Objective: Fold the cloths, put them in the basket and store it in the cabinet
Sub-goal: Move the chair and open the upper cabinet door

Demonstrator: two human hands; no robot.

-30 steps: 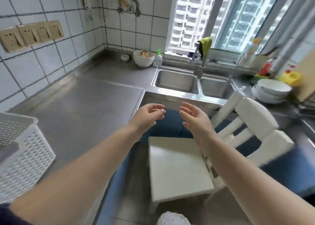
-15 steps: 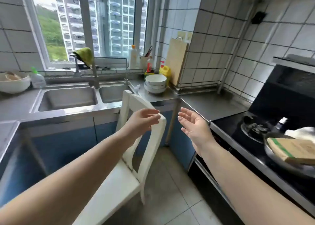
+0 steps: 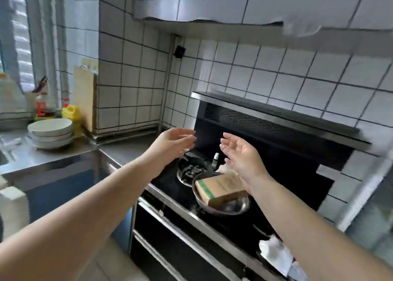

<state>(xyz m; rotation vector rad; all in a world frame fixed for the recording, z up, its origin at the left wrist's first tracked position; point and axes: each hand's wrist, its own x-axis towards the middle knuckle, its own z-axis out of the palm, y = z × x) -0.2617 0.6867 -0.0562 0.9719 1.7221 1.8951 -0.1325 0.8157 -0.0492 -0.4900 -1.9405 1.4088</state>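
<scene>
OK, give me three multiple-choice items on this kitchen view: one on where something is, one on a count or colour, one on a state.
1. Where does the brown box lie?
A. In the metal pan on the stove
B. On the counter beside the bowls
C. On the floor

2. How many white bowls are stacked on the counter?
A. One
B. Three
C. Six

3. What are the two hands doing?
A. Both empty, fingers open
B. Each holding a cloth
C. Together lifting the pan

Answers:
1. A: the box rests inside the pan, tilted on its rim.
2. B: three rims show in the stack.
3. A: the left hand and the right hand hang above the stove, palms facing, touching nothing.
</scene>
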